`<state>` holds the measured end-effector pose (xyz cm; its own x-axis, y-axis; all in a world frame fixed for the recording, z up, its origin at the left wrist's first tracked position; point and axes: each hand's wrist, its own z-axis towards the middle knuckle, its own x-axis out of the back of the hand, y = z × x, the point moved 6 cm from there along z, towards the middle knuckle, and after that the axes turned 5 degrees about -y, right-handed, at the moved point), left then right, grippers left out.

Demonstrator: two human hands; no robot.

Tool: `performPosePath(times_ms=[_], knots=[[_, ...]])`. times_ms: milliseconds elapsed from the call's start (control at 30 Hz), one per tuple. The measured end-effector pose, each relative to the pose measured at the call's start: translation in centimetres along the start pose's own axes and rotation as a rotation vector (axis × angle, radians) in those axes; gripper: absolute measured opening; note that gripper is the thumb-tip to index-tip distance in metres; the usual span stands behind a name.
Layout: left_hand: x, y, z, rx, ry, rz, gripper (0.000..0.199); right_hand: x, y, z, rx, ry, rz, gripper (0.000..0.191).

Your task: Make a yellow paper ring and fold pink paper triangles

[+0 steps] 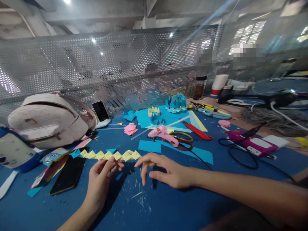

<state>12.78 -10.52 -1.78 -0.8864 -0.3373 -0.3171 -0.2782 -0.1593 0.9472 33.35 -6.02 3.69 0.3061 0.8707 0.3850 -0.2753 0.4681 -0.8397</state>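
Observation:
A strip of folded yellow paper (99, 155), zigzag with pointed peaks, stretches across the air above the table. My left hand (102, 175) pinches it near its middle between thumb and fingers. At the strip's right end, my right hand (166, 170) hovers with fingers apart and curved; its fingertips are close to the last peak, and I cannot tell whether they touch it. Beyond my hands lie a pink glue gun (163, 134), blue paper strips (150, 146) and scissors (185, 137). Farther back stand a small yellow and blue paper ring (154, 111) and a blue folded-paper flower (176, 102).
A pale backpack (48, 118), a propped phone (101, 110) and a dark phone (68, 173) are on the left. To the right are a red utility knife (199, 131), a magenta device (252, 143) and black cable loops. A perforated metal screen (108, 67) rises behind the table.

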Motion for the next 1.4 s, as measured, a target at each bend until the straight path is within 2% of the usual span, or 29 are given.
performPosePath(times_ms=[100, 200, 267, 333, 433, 567, 767, 900, 1033, 1233, 1333, 1400], knots=[[-0.4, 0.0, -0.1, 0.005, -0.029, 0.002, 0.037, 0.9, -1.1, -0.4, 0.154, 0.181, -0.406, 0.035], [-0.8, 0.0, -0.4, 0.020, -0.064, 0.017, 0.038, 1.9, -0.7, -0.7, 0.083, 0.318, -0.478, 0.040], [-0.9, -0.1, -0.6, 0.038, -0.081, 0.036, 0.038, 2.1, 0.2, -0.7, -0.022, 0.324, -0.415, 0.043], [-1.0, -0.3, -0.7, 0.061, -0.100, 0.053, 0.037, 1.9, 0.9, -0.6, -0.100, 0.307, -0.360, 0.035], [-1.1, -0.5, -0.7, 0.098, -0.122, 0.053, 0.039, 1.9, 1.3, -0.6, -0.152, 0.338, -0.344, 0.011], [-1.1, -0.8, -0.5, 0.123, -0.107, -0.011, 0.041, 2.3, 1.9, -0.6, -0.196, 0.405, -0.305, 0.002], [-0.8, -0.5, 0.6, 0.193, -0.023, -0.205, 0.038, 3.0, 2.7, -0.5, -0.248, 0.458, -0.167, 0.006], [-0.2, 0.1, 1.6, 0.257, 0.084, -0.336, 0.050, 3.2, 2.8, -0.7, -0.264, 0.485, -0.060, 0.010], [-0.2, 0.5, 1.6, 0.289, 0.120, -0.428, 0.049, 2.9, 3.6, -0.6, -0.277, 0.469, 0.117, 0.020], [-1.3, 0.4, 0.3, 0.348, 0.046, -0.520, 0.051, 2.2, 4.7, -0.3, -0.309, 0.411, 0.391, 0.030], [-1.7, 0.3, 0.0, 0.375, -0.020, -0.546, 0.055, 1.6, 4.6, -0.3, -0.324, 0.344, 0.521, 0.033], [-2.0, 0.1, -0.2, 0.397, -0.084, -0.563, 0.049, 1.2, 4.5, -0.3, -0.332, 0.288, 0.603, 0.035]])
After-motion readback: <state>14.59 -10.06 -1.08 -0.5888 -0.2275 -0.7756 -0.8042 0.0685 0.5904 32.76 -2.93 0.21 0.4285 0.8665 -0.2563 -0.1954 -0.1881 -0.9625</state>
